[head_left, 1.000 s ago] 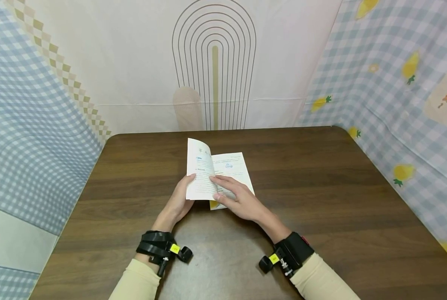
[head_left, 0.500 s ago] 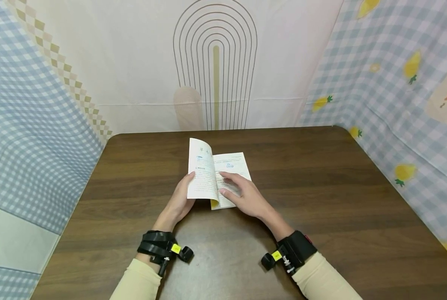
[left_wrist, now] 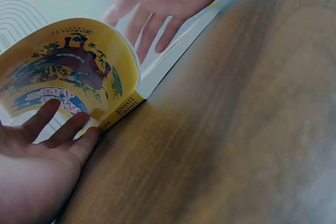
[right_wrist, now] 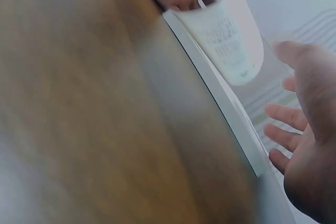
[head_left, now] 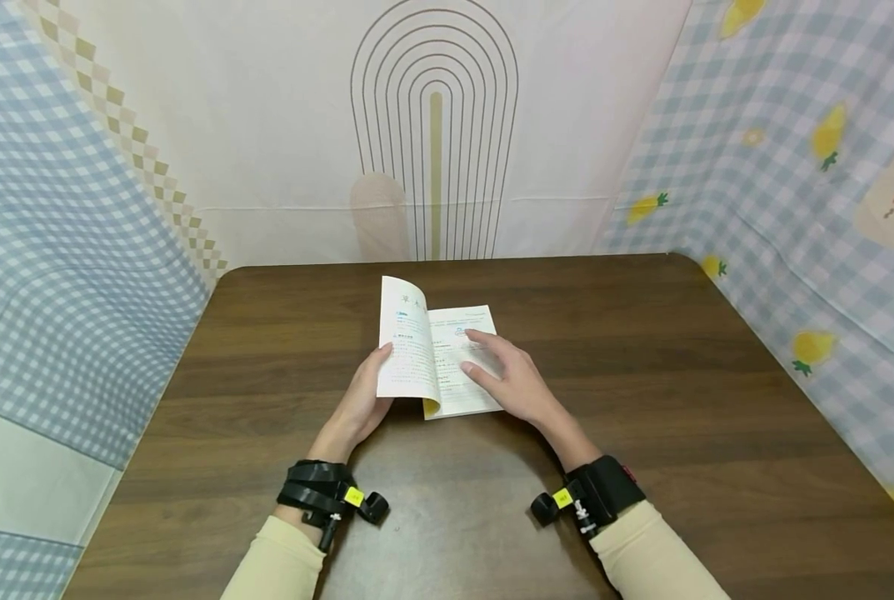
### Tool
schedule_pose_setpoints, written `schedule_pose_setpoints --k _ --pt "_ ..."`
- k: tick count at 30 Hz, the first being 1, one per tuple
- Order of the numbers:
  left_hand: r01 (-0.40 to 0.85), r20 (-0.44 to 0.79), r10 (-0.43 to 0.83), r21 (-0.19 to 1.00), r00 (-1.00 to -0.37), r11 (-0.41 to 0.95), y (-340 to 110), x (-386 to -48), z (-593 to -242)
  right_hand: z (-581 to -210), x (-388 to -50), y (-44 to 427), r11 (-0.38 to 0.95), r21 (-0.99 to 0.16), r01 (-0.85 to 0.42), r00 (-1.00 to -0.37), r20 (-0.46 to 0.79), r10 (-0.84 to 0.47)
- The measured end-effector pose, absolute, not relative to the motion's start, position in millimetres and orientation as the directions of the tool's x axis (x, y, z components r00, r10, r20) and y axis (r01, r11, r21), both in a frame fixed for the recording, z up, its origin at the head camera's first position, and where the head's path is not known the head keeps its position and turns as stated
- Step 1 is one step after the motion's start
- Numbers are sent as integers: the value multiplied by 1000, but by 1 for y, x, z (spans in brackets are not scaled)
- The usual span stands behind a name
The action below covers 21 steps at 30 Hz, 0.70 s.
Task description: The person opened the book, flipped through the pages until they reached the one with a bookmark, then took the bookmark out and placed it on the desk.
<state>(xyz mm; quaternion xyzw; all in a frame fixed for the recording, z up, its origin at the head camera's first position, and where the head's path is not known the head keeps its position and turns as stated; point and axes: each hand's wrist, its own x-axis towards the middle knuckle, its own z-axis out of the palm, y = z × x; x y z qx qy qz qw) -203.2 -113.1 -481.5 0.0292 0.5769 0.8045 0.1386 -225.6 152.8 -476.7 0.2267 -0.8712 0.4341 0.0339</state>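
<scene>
An open paperback book (head_left: 406,362) is on the table, its left part raised and curved, its right page (head_left: 450,379) lying flat. My left hand (head_left: 360,402) holds the raised part at its left edge, thumb on the printed page and fingers behind the cover. In the left wrist view, that yellow cover (left_wrist: 119,85) shows a coloured picture, with my fingers against it. Over the right page is my right hand (head_left: 517,385), fingers extended and spread, gripping nothing. In the right wrist view, the right hand (right_wrist: 315,124) appears beside the thick page block (right_wrist: 220,100).
The brown wooden table (head_left: 641,375) extends around the book. A white cloth with an arch pattern (head_left: 435,133) hangs behind it. Blue checked cloths hang at the left (head_left: 64,250) and right (head_left: 761,225). Each wrist wears a black strap with a small camera.
My right hand has slid rightward from the book's middle across the right page, away from the raised pages. My left hand keeps its hold in nearly the same place.
</scene>
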Motion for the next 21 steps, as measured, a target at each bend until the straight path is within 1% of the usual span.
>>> schedule_pose_setpoints --k 8,12,21 --pt "-185 -109 267 942 -958 -281 -114 -203 -481 -478 -233 169 599 -715 -361 -927 206 -312" --pt "-183 -107 263 941 -959 -285 -114 -203 -481 -480 -238 175 626 -700 -343 -933 178 -312" --pt "-188 -110 256 935 -960 -301 -113 -203 -481 -483 -242 183 708 -630 -320 -943 136 -305"
